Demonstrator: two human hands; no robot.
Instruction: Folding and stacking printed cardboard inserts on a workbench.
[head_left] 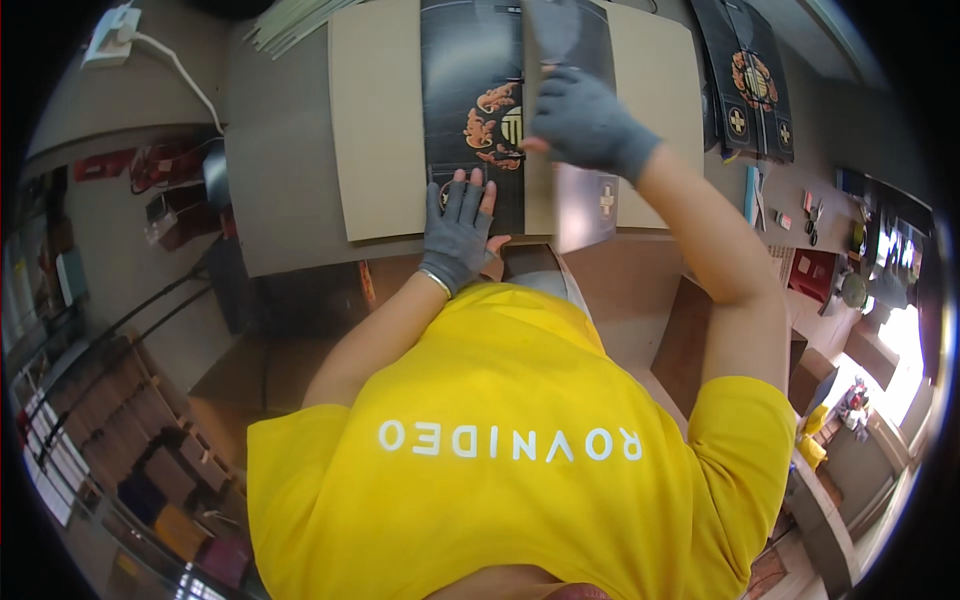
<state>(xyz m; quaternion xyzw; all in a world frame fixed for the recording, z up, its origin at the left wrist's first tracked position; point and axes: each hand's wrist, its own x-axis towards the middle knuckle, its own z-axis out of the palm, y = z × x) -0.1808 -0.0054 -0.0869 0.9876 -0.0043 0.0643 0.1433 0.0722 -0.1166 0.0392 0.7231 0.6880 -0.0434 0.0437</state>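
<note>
A black printed sheet (465, 60) with an orange and gold emblem lies on a wide beige board (380, 130) on the grey table. My left hand (460, 230), in a grey fingerless glove, presses its spread fingers flat on the sheet's near left corner. To the right, a glossy dark panel (590, 215) with a pale cross mark stands tilted up from the board. My right hand (590, 122), gloved alike, is closed at this panel's left edge, with the thumb toward the emblem. Part of the panel is hidden under that hand.
More black printed pieces (755, 90) lie at the table's far right. Scissors (814, 222) and small items rest near the right edge. Pale strips (295, 25) are bundled at the far left. A white socket block (108, 38) with a cable is beyond the left edge.
</note>
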